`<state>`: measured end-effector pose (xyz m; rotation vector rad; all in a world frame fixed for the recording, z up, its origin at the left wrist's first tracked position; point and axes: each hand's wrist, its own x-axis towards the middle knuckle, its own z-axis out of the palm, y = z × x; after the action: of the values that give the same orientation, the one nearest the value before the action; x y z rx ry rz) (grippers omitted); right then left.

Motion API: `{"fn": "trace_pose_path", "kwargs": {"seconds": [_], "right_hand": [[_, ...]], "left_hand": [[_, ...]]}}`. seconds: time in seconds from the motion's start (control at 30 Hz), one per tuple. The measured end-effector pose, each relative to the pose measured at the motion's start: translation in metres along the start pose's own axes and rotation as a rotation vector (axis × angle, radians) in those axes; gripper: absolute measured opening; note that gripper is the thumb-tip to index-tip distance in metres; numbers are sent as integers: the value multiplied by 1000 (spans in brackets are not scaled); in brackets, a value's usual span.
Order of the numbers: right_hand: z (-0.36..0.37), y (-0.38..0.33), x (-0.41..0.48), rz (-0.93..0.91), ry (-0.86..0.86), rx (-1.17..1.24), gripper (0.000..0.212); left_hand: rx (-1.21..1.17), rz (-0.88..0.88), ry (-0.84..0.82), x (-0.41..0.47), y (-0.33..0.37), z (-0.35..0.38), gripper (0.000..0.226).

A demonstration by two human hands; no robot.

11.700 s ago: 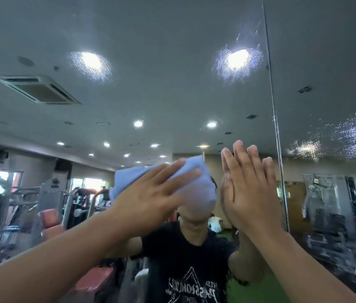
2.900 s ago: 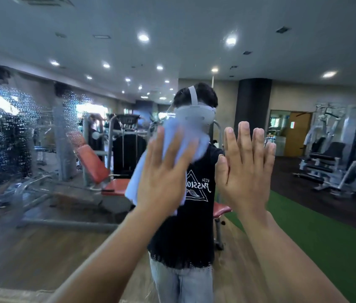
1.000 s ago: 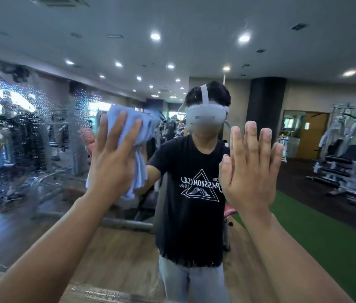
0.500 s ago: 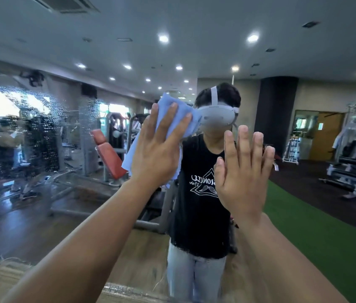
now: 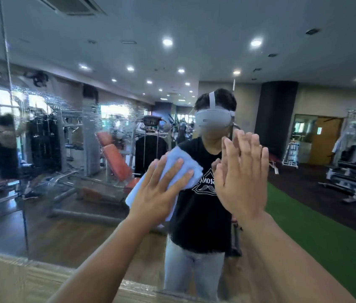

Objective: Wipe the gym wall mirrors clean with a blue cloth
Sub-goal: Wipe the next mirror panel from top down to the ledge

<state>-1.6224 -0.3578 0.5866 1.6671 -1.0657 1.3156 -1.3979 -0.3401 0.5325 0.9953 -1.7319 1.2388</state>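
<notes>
The left hand (image 5: 159, 193) has slid the blue cloth (image 5: 183, 165) down the mirror (image 5: 303, 51), from the reflected headset to chest height. Its fingers are straight and spread, pressing the cloth flat. The right hand (image 5: 240, 178) lies open-palmed on the glass just beside it. The left hand hides much of the cloth, and what look like droplets (image 5: 41, 103) blur the mirror's left side.

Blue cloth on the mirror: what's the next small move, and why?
Probably slide the left hand, which presses the blue cloth flat on the mirror, up and to the left. A band of droplets speckles the glass there, while the glass around the cloth looks clear. The right hand lies flat on the mirror beside it and can brace.
</notes>
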Motion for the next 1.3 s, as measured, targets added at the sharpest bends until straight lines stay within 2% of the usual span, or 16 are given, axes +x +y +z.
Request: {"fn": "trace_pose_path", "kwargs": {"seconds": [0.13,0.2,0.33,0.43,0.5,0.6,0.77,0.87,0.97,1.07,1.17,1.23,1.3], "right_hand": [[13,-53,10,-19,-8,26,59],[20,-72,13,-29,-2,37,60],[35,-92,11,-30,-8,19,62],[47,-104,13,-5,-7,15,63],[56,-108,13,9,28,-9,63],[65,-107,11,-28,101,-62,63],[69,-105,9,-32,113,-65,62],[69,-104,7,-28,102,-54,63],[71,-105,7,-22,94,-54,65],[71,-107,6,-10,87,-60,65],[70,-109,6,3,99,-78,63],[70,-109,6,-1,94,-96,63],[70,-108,5,-9,88,-105,62]], "left_hand": [[97,-80,-39,-54,-73,-24,73],[106,-150,-33,-61,-111,-38,69],[39,-367,-19,-19,-162,-55,61],[5,-512,65,38,-165,-55,61],[-10,-480,130,68,-154,-50,64],[-20,-261,169,76,-133,-35,76],[-27,66,116,1,-110,-16,76],[19,150,44,-49,-129,-22,64],[37,41,27,-60,-163,-38,48],[41,-142,52,-38,-186,-48,56],[15,-306,144,21,-190,-51,70],[34,-308,197,68,-179,-49,75],[59,-222,203,100,-158,-44,72]]}}
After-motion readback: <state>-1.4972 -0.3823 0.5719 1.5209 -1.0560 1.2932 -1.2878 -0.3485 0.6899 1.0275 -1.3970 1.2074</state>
